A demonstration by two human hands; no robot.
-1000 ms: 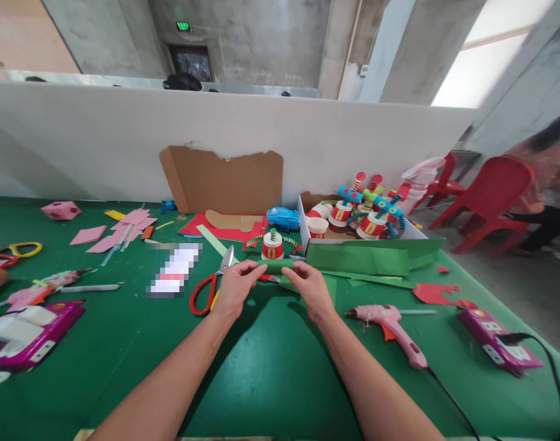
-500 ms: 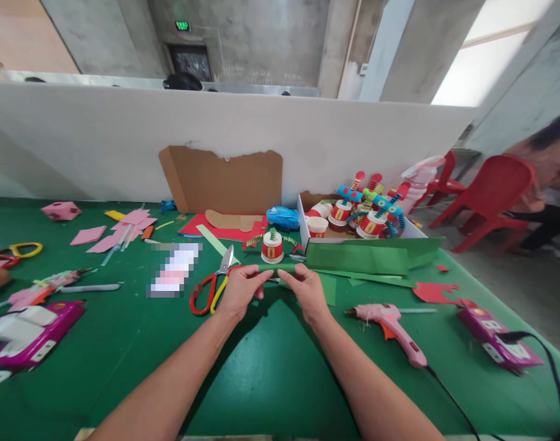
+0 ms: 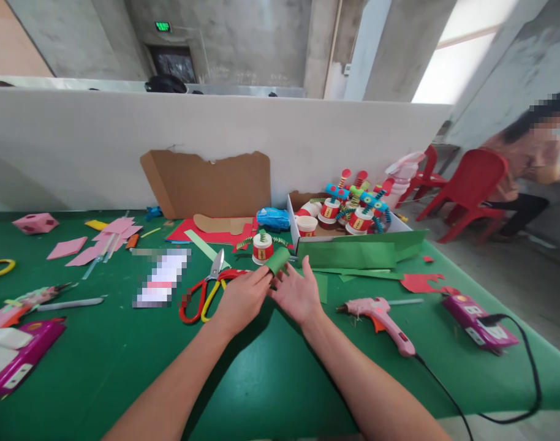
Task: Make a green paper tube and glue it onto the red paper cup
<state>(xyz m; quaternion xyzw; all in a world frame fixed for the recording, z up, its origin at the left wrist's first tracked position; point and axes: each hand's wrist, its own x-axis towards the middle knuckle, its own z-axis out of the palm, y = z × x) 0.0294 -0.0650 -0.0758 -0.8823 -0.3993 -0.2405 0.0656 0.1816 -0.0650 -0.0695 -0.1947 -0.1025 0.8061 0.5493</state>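
A short rolled tube of green paper [image 3: 277, 261] is gripped at its lower end by the fingers of my left hand [image 3: 243, 300]. Beside it my right hand [image 3: 299, 294] is open, palm up, fingers spread under and along the tube; whether its fingertips touch the paper I cannot tell. Just behind the tube stands an upside-down paper cup [image 3: 262, 250] with a red band and green folded-paper arms and neck. Scissors [image 3: 211, 283] with red and yellow handles lie open left of my left hand. To the right rests a pink glue gun [image 3: 383, 318] with a glue stick in it.
A box [image 3: 293, 229] of finished cup figures stands at the back right, green paper sheets [image 3: 353, 254] before it. Purple power strips [image 3: 480, 321] sit at both sides. Pink paper pieces [image 3: 109, 236] lie left; a cardboard flap [image 3: 211, 184] leans on the partition. A person sits far right.
Both hands were pinching the green tube held level; now it is tilted in my left hand, and my right hand has let go and opened. The view has turned slightly right.
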